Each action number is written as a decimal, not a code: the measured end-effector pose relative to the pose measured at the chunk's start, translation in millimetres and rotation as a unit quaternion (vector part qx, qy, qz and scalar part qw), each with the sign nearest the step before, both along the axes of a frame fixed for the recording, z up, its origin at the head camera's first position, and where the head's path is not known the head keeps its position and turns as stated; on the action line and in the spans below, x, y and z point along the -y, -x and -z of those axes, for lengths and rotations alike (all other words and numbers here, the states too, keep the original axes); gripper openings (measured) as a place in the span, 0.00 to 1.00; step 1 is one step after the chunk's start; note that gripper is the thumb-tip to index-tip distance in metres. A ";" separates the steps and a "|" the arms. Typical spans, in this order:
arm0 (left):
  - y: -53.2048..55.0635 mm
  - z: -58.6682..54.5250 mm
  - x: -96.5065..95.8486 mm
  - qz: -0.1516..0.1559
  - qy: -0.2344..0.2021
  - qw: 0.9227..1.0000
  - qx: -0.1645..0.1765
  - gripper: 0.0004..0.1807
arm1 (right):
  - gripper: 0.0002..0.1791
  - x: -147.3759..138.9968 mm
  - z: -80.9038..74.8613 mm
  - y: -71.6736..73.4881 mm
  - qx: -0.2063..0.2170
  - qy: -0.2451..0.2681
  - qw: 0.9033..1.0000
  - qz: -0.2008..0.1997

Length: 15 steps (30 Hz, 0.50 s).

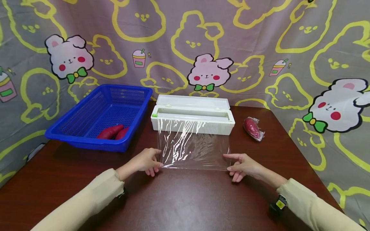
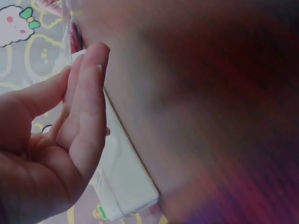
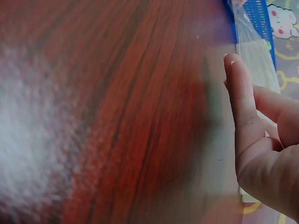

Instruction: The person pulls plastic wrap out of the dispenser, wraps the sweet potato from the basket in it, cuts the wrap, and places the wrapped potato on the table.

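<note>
A clear sheet of plastic wrap (image 1: 199, 154) stretches from a white wrap dispenser box (image 1: 226, 130) toward the person, above the table. At its near left corner the left hand (image 1: 148, 161) pinches the film between thumb and fingers. The right hand (image 1: 244, 166) pinches the near right corner, index finger extended along the side edge. The film hangs taut with shiny creases on its left half. In the left wrist view the left hand (image 2: 65, 130) shows thumb against fingers, with the dispenser box (image 2: 128, 182) beyond. The right wrist view shows the right hand (image 3: 257, 126) at the film's edge.
A blue plastic basket (image 1: 86, 139) stands at the back left, with red sweet potatoes (image 1: 111, 131) inside. A film-wrapped red sweet potato (image 1: 252, 128) lies right of the box. The dispenser's lid (image 1: 192, 101) is raised behind it. A patterned curtain (image 1: 248, 38) hangs behind the brown table (image 1: 185, 199).
</note>
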<state>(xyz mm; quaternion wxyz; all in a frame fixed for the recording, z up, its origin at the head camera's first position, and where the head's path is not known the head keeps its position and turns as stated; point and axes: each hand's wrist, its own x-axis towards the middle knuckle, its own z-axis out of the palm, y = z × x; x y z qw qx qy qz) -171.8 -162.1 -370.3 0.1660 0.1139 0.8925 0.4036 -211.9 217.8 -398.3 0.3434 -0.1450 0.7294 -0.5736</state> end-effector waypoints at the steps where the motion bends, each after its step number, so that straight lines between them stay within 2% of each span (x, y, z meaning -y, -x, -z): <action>1: 0.8 0.2 -0.3 0.002 0.004 1.000 0.002 0.33 | 0.35 0.5 1.2 1.1 0.004 0.000 1.000 -0.001; 7: 8.8 6.8 -2.5 0.003 0.024 0.999 0.022 0.32 | 0.34 3.1 5.8 5.3 0.022 -0.004 1.000 -0.003; 15: 13.0 11.9 -4.2 0.002 0.048 0.998 0.038 0.33 | 0.35 5.3 12.0 5.7 0.022 -0.048 0.998 0.030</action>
